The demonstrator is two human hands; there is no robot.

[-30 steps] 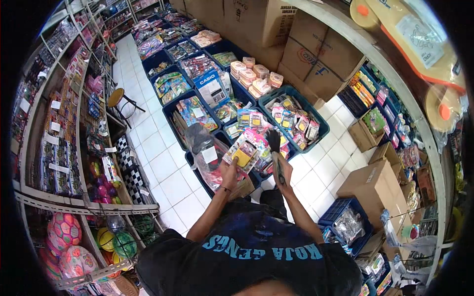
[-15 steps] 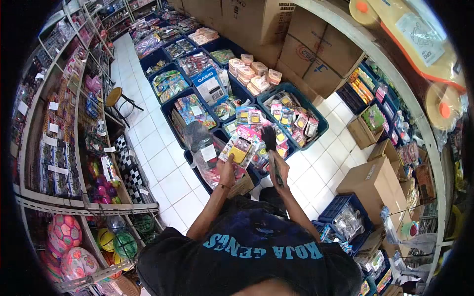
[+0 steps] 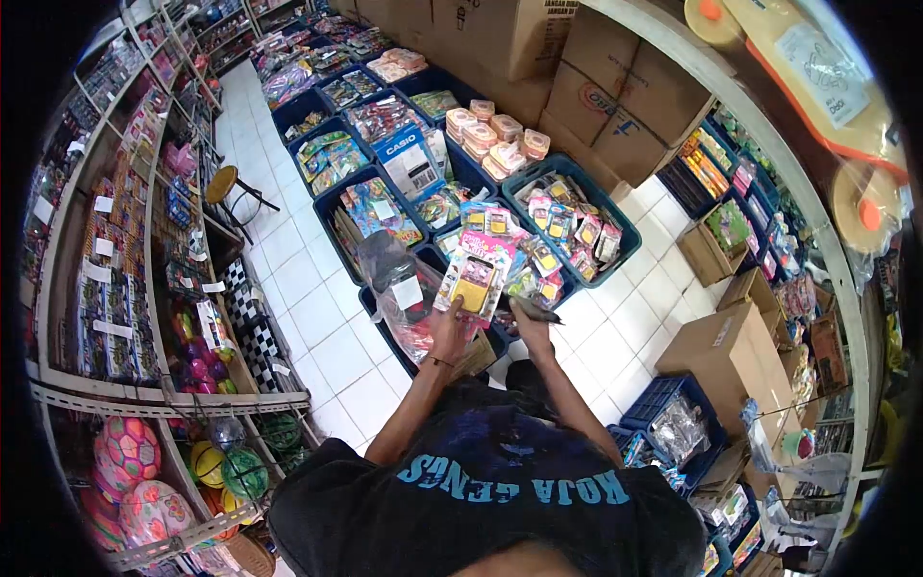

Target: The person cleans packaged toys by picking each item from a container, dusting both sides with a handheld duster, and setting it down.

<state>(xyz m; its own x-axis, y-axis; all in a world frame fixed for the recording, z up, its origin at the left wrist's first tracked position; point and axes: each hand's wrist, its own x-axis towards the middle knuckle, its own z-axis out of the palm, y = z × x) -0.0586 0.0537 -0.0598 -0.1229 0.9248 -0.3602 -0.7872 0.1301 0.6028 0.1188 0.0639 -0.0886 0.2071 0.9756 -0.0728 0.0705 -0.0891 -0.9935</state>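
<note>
So here's our view, from up on the person's head, tipped forward and steeply down, and it's a wide one, bowed into dark corners! Right up close at six o'clock, the shirt point(image 3: 481, 524), lettering upside down. A little farther out, just below centre, the left hand point(image 3: 446, 338) and right hand point(image 3: 536, 334). Beyond them, crates point(image 3: 630, 252) run away toward eleven o'clock, the far ones small. Shelves point(image 3: 173, 396) bend round nine o'clock, and a pale frame point(image 3: 854, 317) curves past three!
</note>
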